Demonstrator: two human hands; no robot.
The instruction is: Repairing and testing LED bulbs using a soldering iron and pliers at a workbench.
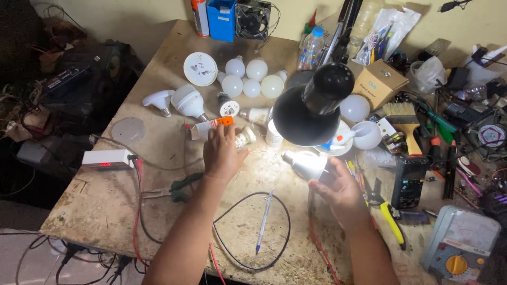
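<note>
Head view: the left hand lies over the middle of the wooden tabletop, its fingers spread apart and reaching onto a small orange-and-white box and a small bulb base just beside it; the grip is loose, and I cannot tell whether it clamps either one. The right hand has its grip closed on a silvery lamp housing, held tilted just above the tabletop under the black desk lamp, which throws bright light on it. Behind the left hand stands a cluster of white bulbs and a round white lamp cover. A pen lies between the forearms inside a loop of black cable. To the right lie a paintbrush, yellow-handled pliers and a grey multimeter
</note>
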